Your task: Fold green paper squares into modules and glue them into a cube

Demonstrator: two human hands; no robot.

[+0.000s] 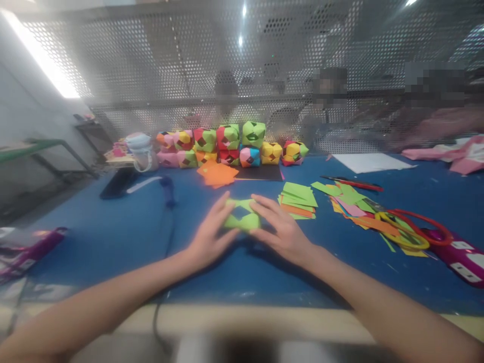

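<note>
A light green folded-paper cube (247,222) with a diamond-shaped opening on top is held between my two hands, just above the blue table. My left hand (210,231) grips its left side, thumb below and fingers along the upper edge. From the right, my right hand (282,227) holds the opposite side in the same way. Close by my right hand lies a stack of green and orange paper squares (298,196). Behind the hands rest orange paper pieces (218,174), partly over a dark sheet (260,173).
Colourful folded-paper cubes (229,136) line the back in two layers. On the right are paper scraps (351,201), scissors with yellow and red handles (408,229), and a purple power strip (459,257). A dark phone (119,182) and blue glue gun (167,190) lie left. Perforated metal mesh (159,60) rises behind.
</note>
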